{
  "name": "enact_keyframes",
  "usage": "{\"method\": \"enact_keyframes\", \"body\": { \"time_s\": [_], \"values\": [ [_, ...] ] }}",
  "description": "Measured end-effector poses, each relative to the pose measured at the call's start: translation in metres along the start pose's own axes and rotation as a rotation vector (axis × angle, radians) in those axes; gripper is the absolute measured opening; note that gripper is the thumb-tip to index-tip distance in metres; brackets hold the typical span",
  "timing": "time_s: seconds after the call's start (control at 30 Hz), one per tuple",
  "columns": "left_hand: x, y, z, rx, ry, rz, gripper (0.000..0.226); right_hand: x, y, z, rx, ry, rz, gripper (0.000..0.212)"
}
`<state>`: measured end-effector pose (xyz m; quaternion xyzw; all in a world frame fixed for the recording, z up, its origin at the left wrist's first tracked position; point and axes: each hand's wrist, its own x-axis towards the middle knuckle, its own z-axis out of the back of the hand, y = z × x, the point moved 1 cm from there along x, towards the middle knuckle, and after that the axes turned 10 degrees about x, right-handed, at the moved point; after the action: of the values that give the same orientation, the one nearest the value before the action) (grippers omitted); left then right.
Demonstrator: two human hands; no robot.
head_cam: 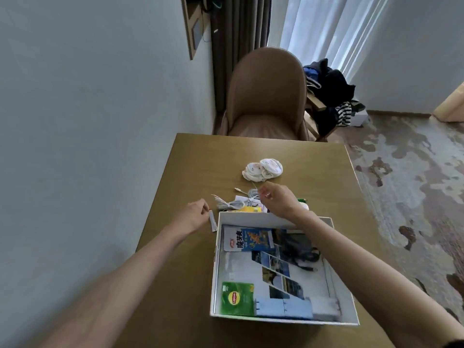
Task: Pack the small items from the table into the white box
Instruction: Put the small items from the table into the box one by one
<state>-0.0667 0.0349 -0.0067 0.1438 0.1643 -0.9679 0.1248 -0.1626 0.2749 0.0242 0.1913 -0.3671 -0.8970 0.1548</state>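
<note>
The white box (251,218) stands open at the near middle of the table. It holds a green Lipton tea packet (237,298), a blue snack packet (251,239), a black cable (298,247), a light blue item (283,308) and a picture leaflet (276,272). My left hand (197,213) is left of the box and pinches the top end of a small grey sachet (213,223) that lies on the table. My right hand (277,199) hovers past the box's far wall, with its fingertips pinched on a thin pale stick (254,185).
Behind the box lie coiled white cables (231,204), a yellow packet (251,209), and a white bottle with a green cap (303,203). Rolled white cloths (262,169) sit farther back. A brown chair (267,96) faces the table's far edge, and the wall runs along the left.
</note>
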Motion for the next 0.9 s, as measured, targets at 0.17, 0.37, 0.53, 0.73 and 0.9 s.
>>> {"method": "enact_keyframes", "body": {
  "time_s": [0.17, 0.37, 0.53, 0.73, 0.9],
  "values": [
    [0.020, 0.004, -0.027, 0.039, 0.122, 0.137, 0.021, 0.050, -0.010, -0.027, -0.203, 0.261, -0.054, 0.023],
    [0.045, 0.000, -0.051, 0.101, 0.141, 0.218, 0.030, 0.073, -0.015, -0.049, -0.451, 0.410, 0.030, 0.023],
    [0.050, 0.004, -0.067, 0.170, 0.139, 0.251, 0.037, 0.078, -0.017, -0.054, -0.526, 0.424, 0.054, 0.039],
    [0.049, 0.009, -0.065, 0.117, 0.210, 0.298, 0.037, 0.077, -0.023, -0.057, -0.456, 0.431, 0.070, 0.027],
    [0.034, 0.019, -0.054, -0.173, 0.209, 0.360, 0.033, 0.073, -0.022, -0.054, -0.391, 0.467, 0.119, 0.010]
  ]
}}
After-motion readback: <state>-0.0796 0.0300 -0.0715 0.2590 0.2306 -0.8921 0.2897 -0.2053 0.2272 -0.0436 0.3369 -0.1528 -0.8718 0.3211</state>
